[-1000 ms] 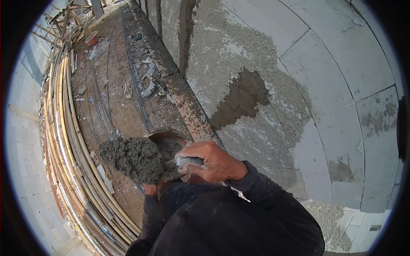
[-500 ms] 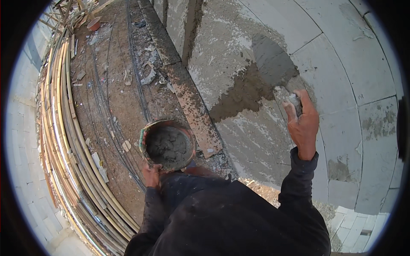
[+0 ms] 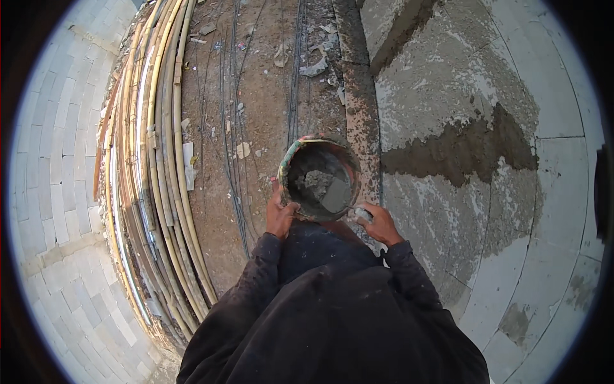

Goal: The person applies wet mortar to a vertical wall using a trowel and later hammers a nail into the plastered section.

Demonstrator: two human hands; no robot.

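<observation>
My left hand (image 3: pixel 280 213) grips the near left rim of a round bucket (image 3: pixel 289 152), its fingers wrapped over the edge. Grey wet mortar (image 3: pixel 318 183) lies in the bottom. My right hand (image 3: pixel 380 225) is closed around the handle of a trowel (image 3: pixel 337 194), whose flat blade reaches down into the bucket against the mortar. To the right stands a block wall with a rough coat of plaster (image 3: pixel 435 211). A darker, wet band of mortar (image 3: pixel 460 150) crosses that coat.
Long bamboo poles (image 3: pixel 153 121) lie in a bundle on the left, beside a pale block wall (image 3: pixel 54 160). Thin dark rods (image 3: pixel 228 134) run along the dirt ground (image 3: pixel 256 109). A mortar-spattered board (image 3: pixel 362 118) lies along the foot of the plastered wall.
My right hand has come down from the wall with the trowel, and its blade is now in the bucket. The view has swung, so the bucket appears farther right.
</observation>
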